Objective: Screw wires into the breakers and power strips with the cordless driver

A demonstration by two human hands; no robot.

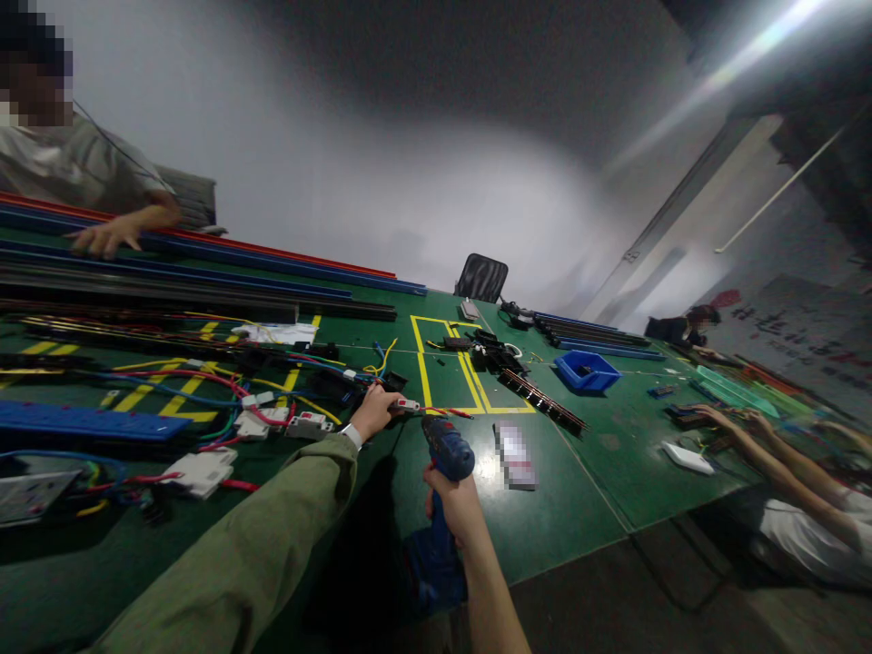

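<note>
My right hand (455, 502) is closed around the grip of a blue cordless drill (444, 454), whose nose points away from me over the green table (572, 509). My left hand (374, 411), in an olive sleeve with a white cuff, pinches a small white and red part (407, 405) with a red wire running off to the right. The drill's tip sits just below that part. White breakers (308, 423) with red, blue and yellow wires lie to the left of my left hand.
Long red, blue and black rails (204, 272) run along the far left, with another person's hand on them. A blue bin (587, 371) and a black toothed strip (549, 398) lie right of the yellow floor-tape boxes. A co-worker's arms (763, 459) reach in at the right. A black chair (482, 277) stands at the far edge.
</note>
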